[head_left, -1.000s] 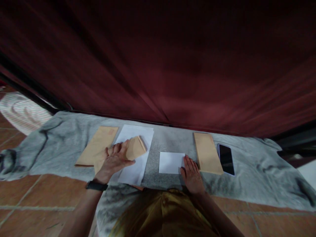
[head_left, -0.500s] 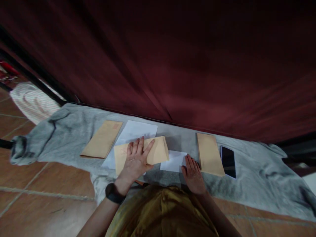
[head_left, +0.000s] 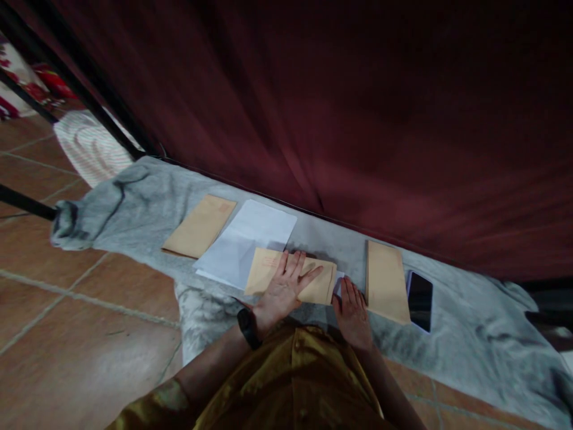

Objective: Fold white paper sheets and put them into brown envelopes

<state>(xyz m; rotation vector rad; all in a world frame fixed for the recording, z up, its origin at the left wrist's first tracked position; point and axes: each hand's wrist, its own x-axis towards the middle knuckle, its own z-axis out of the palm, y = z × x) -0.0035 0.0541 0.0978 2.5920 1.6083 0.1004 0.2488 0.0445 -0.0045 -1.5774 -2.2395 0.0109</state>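
Observation:
My left hand [head_left: 286, 285] lies flat with fingers spread on a brown envelope [head_left: 268, 272] that rests on the grey cloth [head_left: 134, 209]. The envelope covers most of a small white folded paper [head_left: 339, 279], of which only a corner shows. My right hand [head_left: 353, 310] lies flat, fingers together and stretched out, beside that corner and holds nothing. A black band sits on my left wrist. White sheets [head_left: 246, 239] lie just left of the envelope.
Another brown envelope [head_left: 200, 225] lies at the left of the cloth, a third [head_left: 385, 280] at the right next to a dark phone [head_left: 419, 300]. A dark red curtain [head_left: 335, 119] hangs behind. Tiled floor [head_left: 67, 328] surrounds the cloth; black bars stand at the far left.
My left hand slid the brown envelope rightward off the white sheets and over the small white paper. My right hand stayed in place. The camera turned leftward.

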